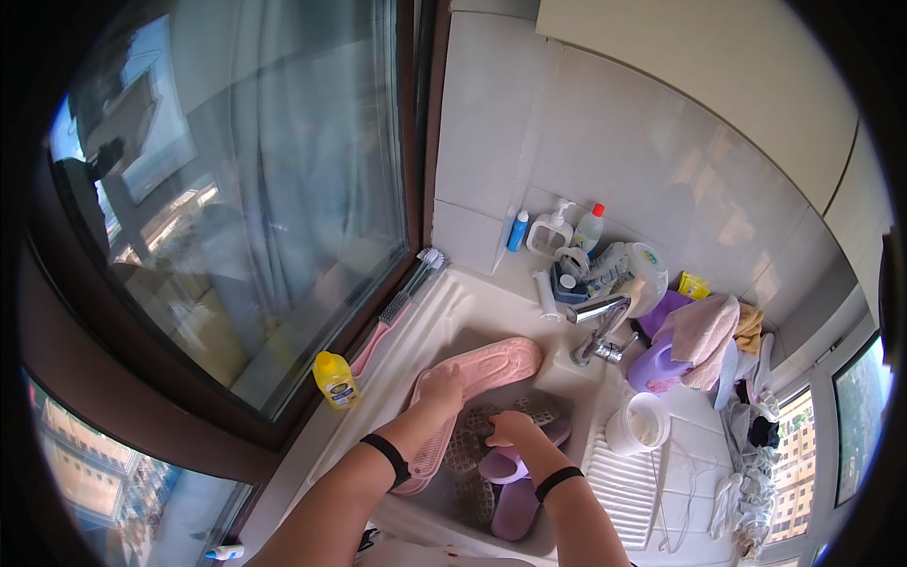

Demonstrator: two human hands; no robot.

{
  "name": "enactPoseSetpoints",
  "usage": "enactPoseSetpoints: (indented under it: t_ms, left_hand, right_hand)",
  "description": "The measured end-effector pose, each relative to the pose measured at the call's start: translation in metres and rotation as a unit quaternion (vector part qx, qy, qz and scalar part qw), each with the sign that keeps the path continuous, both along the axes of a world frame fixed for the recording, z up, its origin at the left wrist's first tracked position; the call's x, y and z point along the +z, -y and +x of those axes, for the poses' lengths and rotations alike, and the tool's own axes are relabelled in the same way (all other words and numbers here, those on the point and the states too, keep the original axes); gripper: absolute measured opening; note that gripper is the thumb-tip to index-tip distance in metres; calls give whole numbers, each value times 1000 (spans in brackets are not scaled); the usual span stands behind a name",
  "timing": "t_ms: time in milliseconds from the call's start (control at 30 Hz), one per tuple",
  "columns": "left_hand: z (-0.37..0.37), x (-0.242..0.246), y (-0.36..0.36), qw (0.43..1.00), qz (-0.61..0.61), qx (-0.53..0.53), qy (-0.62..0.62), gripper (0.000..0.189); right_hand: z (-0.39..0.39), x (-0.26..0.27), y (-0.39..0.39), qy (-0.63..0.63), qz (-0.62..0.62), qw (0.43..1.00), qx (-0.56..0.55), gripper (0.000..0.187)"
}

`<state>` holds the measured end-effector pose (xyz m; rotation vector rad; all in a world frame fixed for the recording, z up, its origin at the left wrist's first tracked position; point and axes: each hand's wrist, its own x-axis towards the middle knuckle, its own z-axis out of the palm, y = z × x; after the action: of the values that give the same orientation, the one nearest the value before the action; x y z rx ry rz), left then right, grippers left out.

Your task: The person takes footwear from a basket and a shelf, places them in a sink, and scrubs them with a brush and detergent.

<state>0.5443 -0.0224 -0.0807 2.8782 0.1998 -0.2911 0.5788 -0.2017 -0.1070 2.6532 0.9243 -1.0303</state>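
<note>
My left hand (443,391) rests on a long pink plastic piece (506,361) lying along the left and far side of a white sink (482,308). A pink part with a dotted surface (431,453) extends below that hand; I cannot tell whether it is one piece or two. My right hand (511,429) reaches into the basin with bent fingers over brown, grid-patterned items (464,450), and its grip is unclear. Under my right wrist lie purple slippers (514,509), close to the patterned items. Cloudy water appears to stand in the basin.
A chrome faucet (602,333) stands at the right rim. A yellow bottle (336,381) and a pink-handled brush (386,326) line the left ledge. Several bottles (588,227) stand behind. Right are a purple jug (655,365), a white bucket (638,425) and a ribbed washboard (620,496).
</note>
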Motion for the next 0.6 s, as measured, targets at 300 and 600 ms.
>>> enactPoseSetpoints:
  t_ms: [300, 600]
  left_hand:
    - [59, -23, 29, 999, 17, 31, 17, 112]
    - [66, -28, 27, 992, -93, 62, 54, 107]
  right_hand:
    - [24, -34, 21, -16, 126, 991, -44, 51]
    - [112, -92, 47, -200, 401, 691, -567, 26]
